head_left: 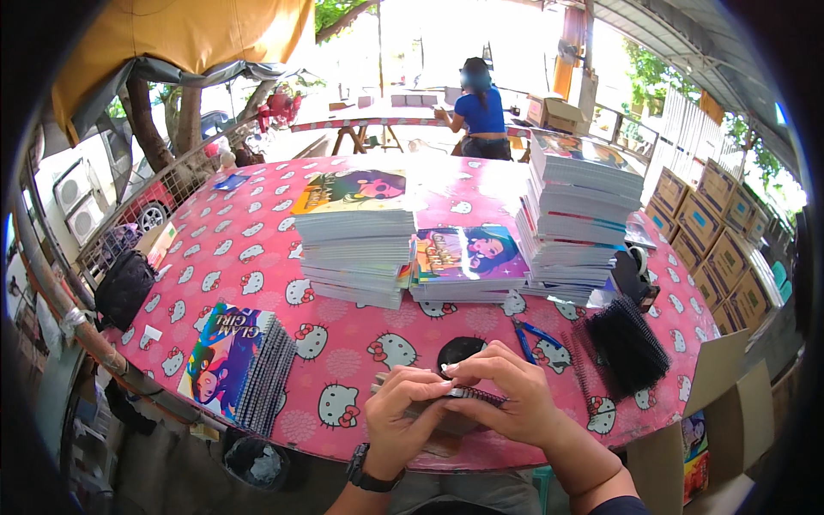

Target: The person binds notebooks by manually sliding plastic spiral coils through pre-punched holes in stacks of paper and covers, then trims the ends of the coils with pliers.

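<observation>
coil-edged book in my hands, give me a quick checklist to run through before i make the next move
1. Left hand and right hand both on the coil-edged book: ok
2. Coil fully threaded: cannot tell, partly hidden
3. Blue-handled tool within reach: ok, seemingly, just beyond the right hand
4. Loose black coils nearby: ok, right of the hands
5. Tall book stack squared up: not ok, layers uneven

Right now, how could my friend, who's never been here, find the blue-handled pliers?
Find the big pink table covered in cartoon cats. Just past the person's right hand, left of the black spiral coils, lie the pliers. Their two blue handles spread in a V, unlike the coils' black loops.
</observation>
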The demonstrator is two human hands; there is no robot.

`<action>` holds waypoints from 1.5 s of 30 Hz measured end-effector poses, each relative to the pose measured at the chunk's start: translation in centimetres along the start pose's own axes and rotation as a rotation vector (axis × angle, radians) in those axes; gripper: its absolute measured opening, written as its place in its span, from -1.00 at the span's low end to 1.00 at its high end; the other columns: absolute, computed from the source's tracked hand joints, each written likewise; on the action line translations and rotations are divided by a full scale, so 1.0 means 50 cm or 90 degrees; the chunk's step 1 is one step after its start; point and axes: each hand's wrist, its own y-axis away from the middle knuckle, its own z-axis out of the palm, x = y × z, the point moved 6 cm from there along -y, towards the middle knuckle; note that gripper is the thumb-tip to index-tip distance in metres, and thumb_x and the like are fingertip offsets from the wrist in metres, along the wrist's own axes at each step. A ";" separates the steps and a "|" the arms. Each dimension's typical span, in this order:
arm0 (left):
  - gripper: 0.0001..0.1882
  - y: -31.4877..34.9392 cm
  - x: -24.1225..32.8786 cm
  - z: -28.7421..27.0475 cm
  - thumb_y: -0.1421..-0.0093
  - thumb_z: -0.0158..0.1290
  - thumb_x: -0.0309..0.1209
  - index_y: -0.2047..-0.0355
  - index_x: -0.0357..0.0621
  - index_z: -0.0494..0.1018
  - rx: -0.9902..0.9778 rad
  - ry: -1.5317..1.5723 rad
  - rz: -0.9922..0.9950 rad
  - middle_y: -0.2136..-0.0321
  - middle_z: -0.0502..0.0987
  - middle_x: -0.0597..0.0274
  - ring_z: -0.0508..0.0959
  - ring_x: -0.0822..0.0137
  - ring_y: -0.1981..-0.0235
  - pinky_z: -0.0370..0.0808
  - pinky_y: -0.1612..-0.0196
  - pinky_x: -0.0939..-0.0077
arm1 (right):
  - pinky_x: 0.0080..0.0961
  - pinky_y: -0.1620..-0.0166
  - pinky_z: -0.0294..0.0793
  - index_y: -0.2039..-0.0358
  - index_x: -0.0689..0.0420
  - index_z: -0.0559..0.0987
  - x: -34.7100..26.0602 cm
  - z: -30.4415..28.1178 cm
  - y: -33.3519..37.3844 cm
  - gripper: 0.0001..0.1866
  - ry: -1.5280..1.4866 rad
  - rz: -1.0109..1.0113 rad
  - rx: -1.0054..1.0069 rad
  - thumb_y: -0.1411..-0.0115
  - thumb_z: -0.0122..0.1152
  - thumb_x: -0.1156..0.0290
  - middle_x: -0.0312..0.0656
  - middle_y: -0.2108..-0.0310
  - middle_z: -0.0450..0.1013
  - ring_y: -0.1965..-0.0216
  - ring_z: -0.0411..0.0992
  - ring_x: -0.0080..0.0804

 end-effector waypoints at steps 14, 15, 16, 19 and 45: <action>-0.74 0.010 -0.005 0.008 -0.02 0.20 -0.60 0.23 -0.20 0.53 0.041 0.096 -0.153 0.34 0.56 0.18 0.55 0.33 0.26 0.48 0.24 0.46 | -0.43 0.36 0.43 0.13 0.21 0.56 -0.041 0.017 0.004 -0.60 0.202 -0.099 -0.028 0.05 0.36 0.51 -0.13 0.35 0.51 0.40 0.44 -0.24; -0.74 0.005 0.000 0.002 -0.04 0.19 -0.57 0.21 -0.18 0.51 0.023 0.023 -0.094 0.36 0.54 0.20 0.54 0.32 0.27 0.48 0.26 0.44 | -0.40 0.32 0.44 0.10 0.22 0.54 -0.041 0.023 0.000 -0.59 0.201 -0.095 -0.025 0.02 0.35 0.47 -0.11 0.32 0.51 0.37 0.44 -0.23; -0.73 0.004 -0.005 -0.007 -0.07 0.17 -0.55 0.18 -0.17 0.50 0.004 -0.050 -0.036 0.37 0.53 0.22 0.54 0.31 0.28 0.48 0.27 0.42 | -0.38 0.29 0.44 0.07 0.23 0.52 -0.040 0.030 -0.006 -0.57 0.201 -0.090 -0.023 0.00 0.35 0.43 -0.09 0.29 0.51 0.33 0.44 -0.22; -0.72 -0.004 -0.026 -0.096 -0.19 0.11 -0.45 0.08 -0.13 0.43 0.101 -0.089 -0.017 0.44 0.48 0.28 0.50 0.45 0.41 0.44 0.41 0.47 | -0.29 0.05 0.38 -0.04 0.25 0.41 -0.048 -0.013 -0.022 -0.42 0.237 -0.116 0.097 -0.07 0.33 0.21 -0.02 0.08 0.43 0.11 0.39 -0.17; -0.74 0.187 -0.153 -0.749 -0.28 -0.08 -0.50 0.03 -0.24 0.38 0.532 -0.165 -0.224 0.24 0.43 0.29 0.40 0.54 0.31 0.36 0.24 0.66 | -0.26 0.04 0.42 0.08 0.23 0.51 0.312 -0.014 -0.011 -0.62 0.204 0.135 -0.050 -0.07 0.26 0.40 -0.02 0.15 0.49 0.06 0.42 -0.07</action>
